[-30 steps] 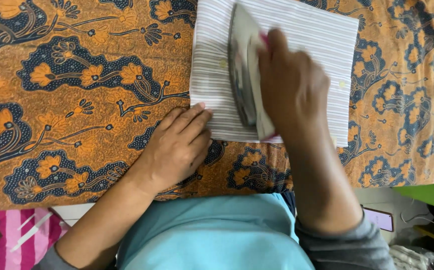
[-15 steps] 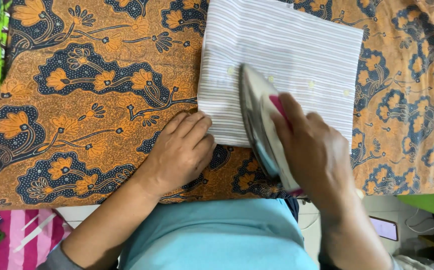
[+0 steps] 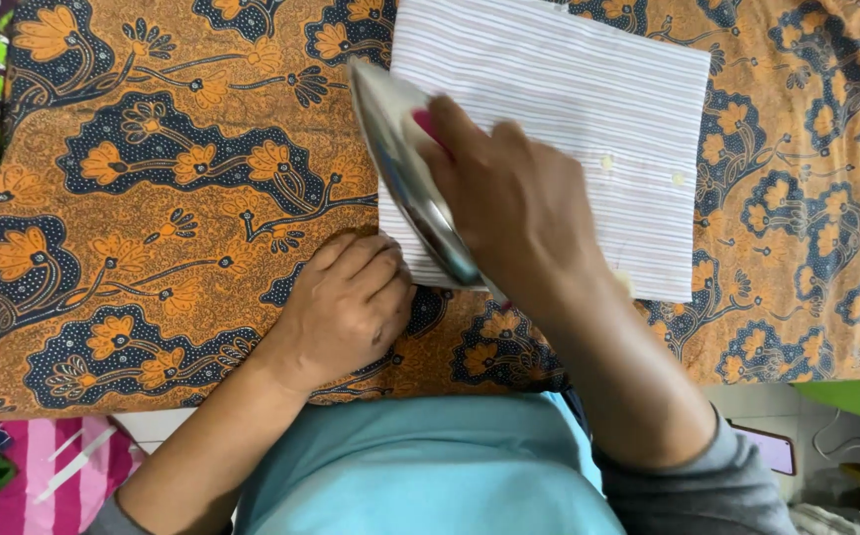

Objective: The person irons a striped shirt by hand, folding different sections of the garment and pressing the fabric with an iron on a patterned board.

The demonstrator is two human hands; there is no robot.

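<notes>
Iron point(image 3: 405, 178): clenched in right hand point(image 3: 509, 203), on shirt point(image 3: 589, 119).
Left hand point(image 3: 346, 307): flat, grasping nothing, just beside the iron.

Left half of orange-and-navy floral batik board cover point(image 3: 133, 228): open, nothing on it. Near edge mid: left hand point(image 3: 346, 307) blocks. Silver clothes iron w/ pink handle point(image 3: 405, 173) sits across left edge of folded white pinstriped shirt point(image 3: 589, 109); far-right corner open.

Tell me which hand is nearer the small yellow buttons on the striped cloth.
Right. The right hand grips the iron on the striped cloth, beside the buttons. The left hand rests at the cloth's near left corner, farther away.
</notes>
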